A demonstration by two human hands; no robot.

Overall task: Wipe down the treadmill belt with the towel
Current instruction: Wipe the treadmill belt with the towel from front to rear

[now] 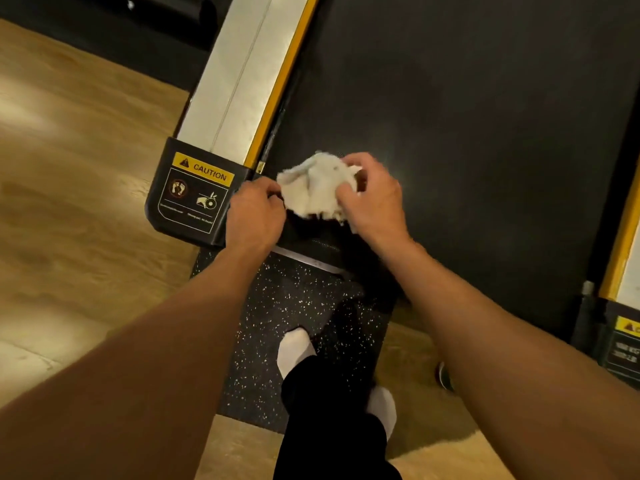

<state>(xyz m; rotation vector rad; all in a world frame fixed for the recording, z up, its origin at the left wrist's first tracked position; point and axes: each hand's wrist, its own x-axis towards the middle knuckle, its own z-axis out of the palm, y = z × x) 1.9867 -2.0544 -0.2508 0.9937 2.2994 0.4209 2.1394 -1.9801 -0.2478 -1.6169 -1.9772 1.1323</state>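
Obscured items, left to right: the fine print under the pictograms on the caution label (202, 183) is too small to read. The left hand's (254, 211) fingertips are tucked behind the cloth and cannot be seen. The right foot rail (623, 244) and its end cap are cut off by the frame edge, and a small round object on the floor near the right forearm is not identifiable.

Surfaces: light wood-pattern flooring (69, 168) lies at left. A black speckled rubber mat (277, 306) sits under the rear of the machine, and the person's white-socked feet (296, 348) stand on it. The left foot rail (242, 74) is pale with a yellow edge strip, ending in a black corner cap carrying the label. The treadmill belt (467, 116) is dark, matte and fills the upper right.

Hands: both arms reach forward, bare. The left hand is curled, pinching the left edge of the white towel (318, 188). The right hand (375, 199) is curled over the towel's right side, fingers closed on the fabric. The towel is bunched between them, at the belt's rear left corner just beside the corner cap; whether it touches the belt cannot be determined.
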